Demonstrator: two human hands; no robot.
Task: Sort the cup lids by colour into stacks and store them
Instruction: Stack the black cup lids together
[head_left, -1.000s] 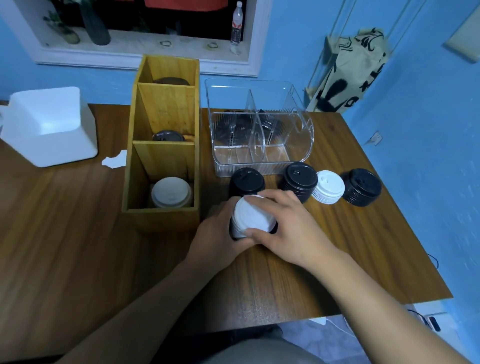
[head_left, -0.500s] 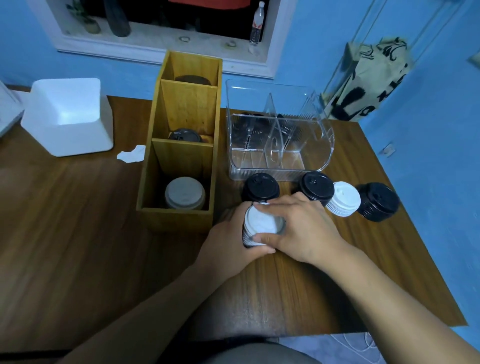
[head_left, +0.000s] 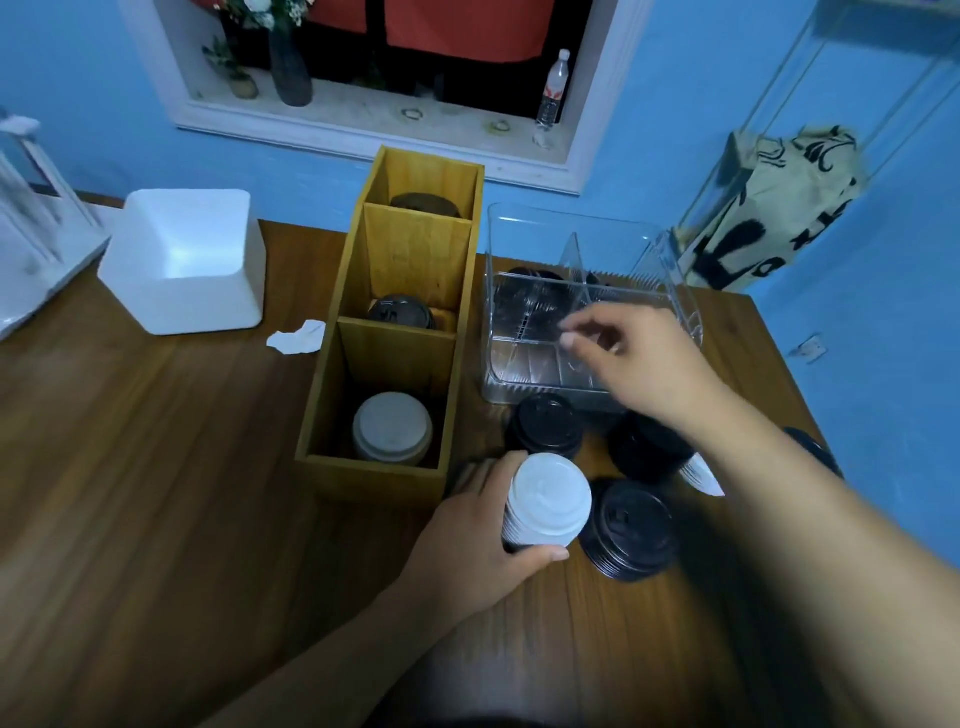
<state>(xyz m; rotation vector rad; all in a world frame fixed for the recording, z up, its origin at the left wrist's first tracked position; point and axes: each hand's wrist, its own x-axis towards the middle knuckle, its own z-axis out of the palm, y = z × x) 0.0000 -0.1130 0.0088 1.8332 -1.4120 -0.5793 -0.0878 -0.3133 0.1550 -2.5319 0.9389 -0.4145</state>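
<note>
- White lid stack (head_left: 548, 499) just off the near right corner of the wooden box (head_left: 374, 473), gripped from the side by the left hand (head_left: 467, 540): thumb curled across the near edge, fingers wrapped round the far side.
- Dark band at the base of that stack, under the white lids.
- Right hand (head_left: 639, 358) raised over the clear plastic organiser (head_left: 519, 374), fingers loosely curled, thumb and forefinger close together, nothing seen between them; blurred.
- Black lid stack (head_left: 628, 527) on the table (head_left: 156, 493), touching or just beside the white stack on its right.
- Two more black stacks behind: one (head_left: 545, 423) against the organiser's front wall, another (head_left: 647, 449) partly under the right wrist.
- Sliver of white lids (head_left: 701, 475) and edge of a further black stack (head_left: 815, 449) showing on either side of the right forearm.
- Raised marks on the black lids, too small to read.
- Wooden box split into three compartments: pale lids (head_left: 392, 426) in the nearest, a dark lid (head_left: 400, 312) in the middle, another dark lid (head_left: 423, 202) in the farthest.
- Dark lids (head_left: 535, 275) at the back of the organiser, behind its dividers.
- White foam box (head_left: 182, 260) and crumpled paper scrap (head_left: 296, 338) left of the wooden box.
- Water bottle (head_left: 553, 88) on the window ledge, red label, wording unreadable.
- Cream bag (head_left: 769, 208) hanging on the blue wall, bold black lettering, not legible.
</note>
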